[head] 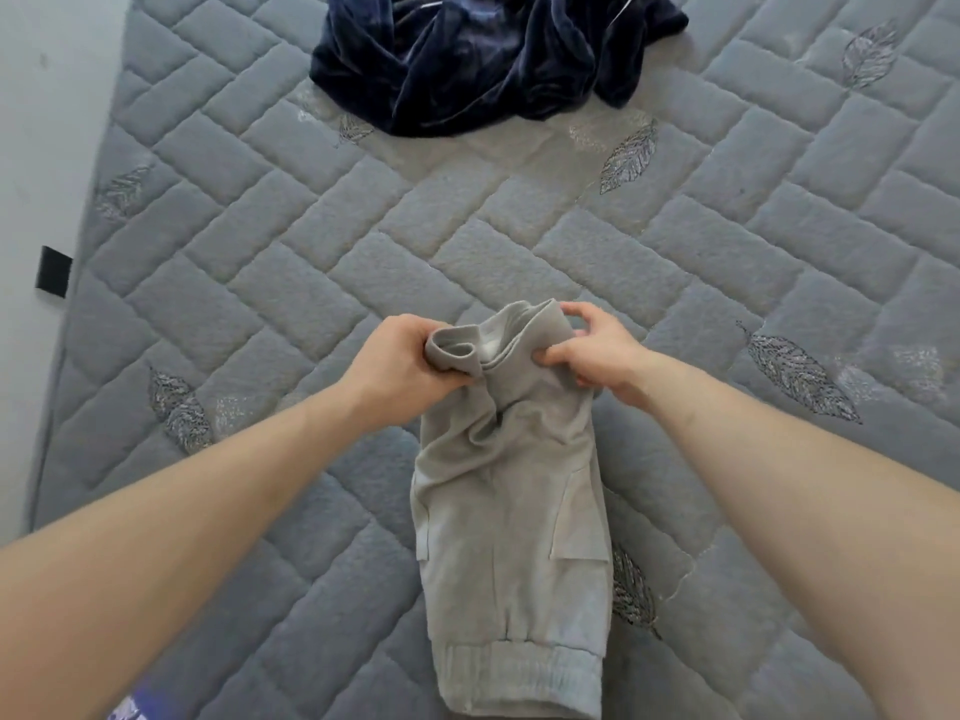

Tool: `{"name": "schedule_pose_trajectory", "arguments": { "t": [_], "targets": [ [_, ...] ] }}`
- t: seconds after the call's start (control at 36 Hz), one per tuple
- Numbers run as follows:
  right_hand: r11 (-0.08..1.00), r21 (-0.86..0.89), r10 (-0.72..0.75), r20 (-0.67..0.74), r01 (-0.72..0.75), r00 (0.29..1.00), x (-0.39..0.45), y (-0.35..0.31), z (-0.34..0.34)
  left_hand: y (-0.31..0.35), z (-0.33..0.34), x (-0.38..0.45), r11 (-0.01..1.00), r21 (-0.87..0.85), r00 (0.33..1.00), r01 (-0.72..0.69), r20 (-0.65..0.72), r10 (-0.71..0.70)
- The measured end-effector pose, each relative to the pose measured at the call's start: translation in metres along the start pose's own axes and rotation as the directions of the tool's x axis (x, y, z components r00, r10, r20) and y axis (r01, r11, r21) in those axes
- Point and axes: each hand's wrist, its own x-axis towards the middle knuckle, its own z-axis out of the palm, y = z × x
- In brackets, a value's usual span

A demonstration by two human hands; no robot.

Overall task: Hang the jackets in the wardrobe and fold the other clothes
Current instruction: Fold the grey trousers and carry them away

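Observation:
Light grey shorts (pixel 511 517) with an elastic waistband lie lengthwise on the bed, waistband nearest me. My left hand (pixel 400 358) grips the far left leg end, which is bunched and rolled in its fingers. My right hand (pixel 597 350) pinches the far right leg end between thumb and fingers. Both far ends are lifted slightly off the bed. A crumpled dark navy velvet garment (pixel 467 59) lies at the far end of the bed, well apart from my hands.
The bed is covered by a grey quilted mattress pad (pixel 311 241) with leaf embroidery. A pale wall runs along the left edge, with a small black tab (pixel 52 267) at the mattress side. A purple patterned scrap (pixel 130 706) shows at the bottom left.

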Motion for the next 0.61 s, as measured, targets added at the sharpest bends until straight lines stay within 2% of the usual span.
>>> {"name": "schedule_pose_trajectory", "arguments": {
  "t": [0.08, 0.14, 0.22, 0.31, 0.36, 0.47, 0.56, 0.61],
  "targets": [
    [0.988, 0.029, -0.15, -0.078, 0.152, 0.986, -0.02, 0.004, -0.002, -0.001, -0.002, -0.018, 0.993, 0.102, 0.992, -0.061, -0.1, 0.072],
    [0.967, 0.01, -0.251, -0.133, 0.255, 0.959, -0.04, 0.014, -0.005, -0.001, -0.004, -0.034, 0.973, 0.183, 0.975, -0.141, -0.147, 0.168],
    [0.906, -0.207, -0.396, -0.116, 0.368, 0.911, -0.073, 0.041, -0.008, 0.001, 0.001, -0.062, 0.932, 0.226, 0.948, -0.284, -0.076, 0.308],
    [0.776, -0.463, -0.505, -0.052, 0.428, 0.861, -0.106, 0.074, -0.01, -0.009, 0.017, -0.092, 0.855, 0.347, 0.917, -0.385, 0.043, 0.396],
    [0.713, -0.543, -0.528, 0.003, 0.444, 0.85, -0.123, 0.095, -0.008, -0.019, 0.032, -0.111, 0.832, 0.411, 0.926, -0.373, 0.1, 0.365],
    [0.628, -0.656, -0.509, 0.061, 0.419, 0.859, -0.142, 0.132, -0.002, -0.038, 0.064, -0.144, 0.839, 0.462, 0.939, -0.287, 0.309, 0.151],
    [0.556, -0.755, -0.406, 0.118, 0.348, 0.906, -0.149, 0.153, 0.005, -0.055, 0.086, -0.166, 0.846, 0.475, 0.896, -0.242, 0.444, 0.007],
    [0.564, -0.777, -0.315, 0.109, 0.278, 0.943, -0.151, 0.162, 0.01, -0.059, 0.092, -0.174, 0.874, 0.448, 0.871, -0.187, 0.487, -0.063]
  ]
}}
